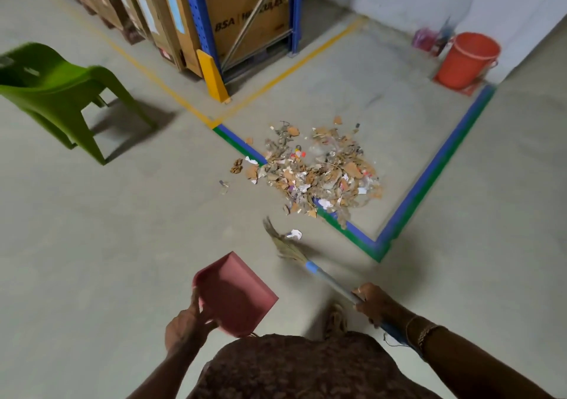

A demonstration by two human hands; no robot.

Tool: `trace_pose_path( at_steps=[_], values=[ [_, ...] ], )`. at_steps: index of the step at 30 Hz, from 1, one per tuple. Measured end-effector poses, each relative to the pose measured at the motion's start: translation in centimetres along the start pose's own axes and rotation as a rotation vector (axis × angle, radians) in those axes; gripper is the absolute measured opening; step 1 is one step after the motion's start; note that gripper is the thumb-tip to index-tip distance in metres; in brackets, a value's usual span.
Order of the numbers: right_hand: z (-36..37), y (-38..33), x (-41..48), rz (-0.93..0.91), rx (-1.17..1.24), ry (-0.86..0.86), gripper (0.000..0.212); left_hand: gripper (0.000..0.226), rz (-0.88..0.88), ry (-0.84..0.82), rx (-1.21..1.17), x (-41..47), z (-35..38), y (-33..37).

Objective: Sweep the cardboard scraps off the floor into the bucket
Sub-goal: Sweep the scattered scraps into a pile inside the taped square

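A heap of cardboard scraps (319, 168) and bits of paper lies on the concrete floor, partly over a blue-and-green floor line. My right hand (372, 303) grips the handle of a grass broom (288, 246), whose bristles touch the floor just short of the heap, beside one white paper scrap (294, 234). My left hand (187, 325) holds a pink dustpan (236, 294) above the floor, tilted, nothing visible in it. An orange bucket (468, 59) stands upright at the far right, against the wall, well beyond the heap.
A green plastic chair (58, 91) stands at the left. Blue rack posts (199, 21) with cardboard boxes (248, 9) and a yellow guard (213, 76) fill the back. Yellow floor lines (291, 68) run toward the rack. Small pink items (425, 38) sit beside the bucket.
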State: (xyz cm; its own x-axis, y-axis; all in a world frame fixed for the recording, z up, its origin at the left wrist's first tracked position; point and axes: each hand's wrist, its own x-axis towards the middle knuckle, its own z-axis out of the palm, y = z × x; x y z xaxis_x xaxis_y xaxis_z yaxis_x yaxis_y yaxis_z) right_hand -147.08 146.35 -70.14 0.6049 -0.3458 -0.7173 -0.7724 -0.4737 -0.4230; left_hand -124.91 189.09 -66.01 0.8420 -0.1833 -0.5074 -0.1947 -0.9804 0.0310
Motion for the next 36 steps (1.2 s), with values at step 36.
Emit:
trace_pose_path(
  at_steps=[36],
  values=[
    [-4.9, -4.6, 7.8, -0.239, 0.087, -0.082, 0.064, 0.110, -0.253, 0.151, -0.065, 2.0, -6.0, 8.3]
  ],
)
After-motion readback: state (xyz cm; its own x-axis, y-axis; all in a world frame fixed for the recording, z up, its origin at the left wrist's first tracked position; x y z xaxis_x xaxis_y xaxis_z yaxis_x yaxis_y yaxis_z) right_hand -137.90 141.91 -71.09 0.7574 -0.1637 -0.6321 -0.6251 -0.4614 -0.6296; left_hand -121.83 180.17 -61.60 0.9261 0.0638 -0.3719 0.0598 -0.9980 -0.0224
